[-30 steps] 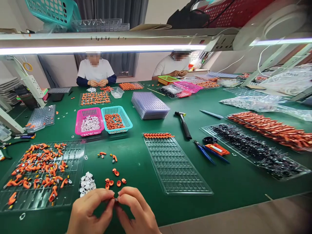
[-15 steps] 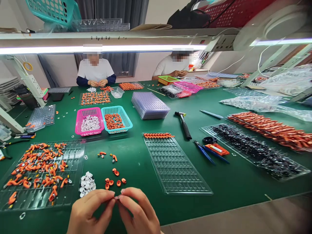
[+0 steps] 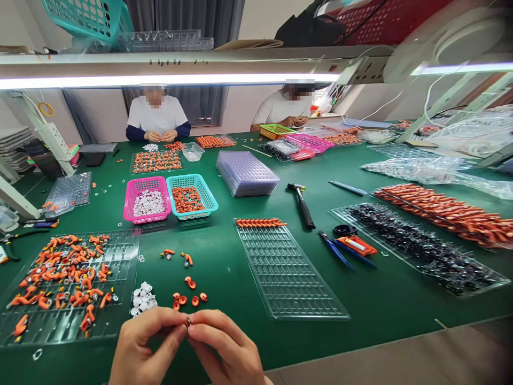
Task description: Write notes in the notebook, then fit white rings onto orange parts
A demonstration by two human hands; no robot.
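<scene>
In the head view, your left hand and right hand meet fingertip to fingertip at the near edge of the green table mat, pinching 1 tiny dark part between them. Both hands are clenched on it; most of it is hidden by your fingers.

It looks very light and stiff, and small enough to slip or flick away, so hold it by its sides with thumb and forefinger pads and press gently.

Just beyond your fingers lie small loose orange rubber rings; to their left is a cluster of small white plastic caps. Farther left sits a clear plastic tray of orange pieces, and to the right a clear compartment tray, mostly unfilled.
</scene>
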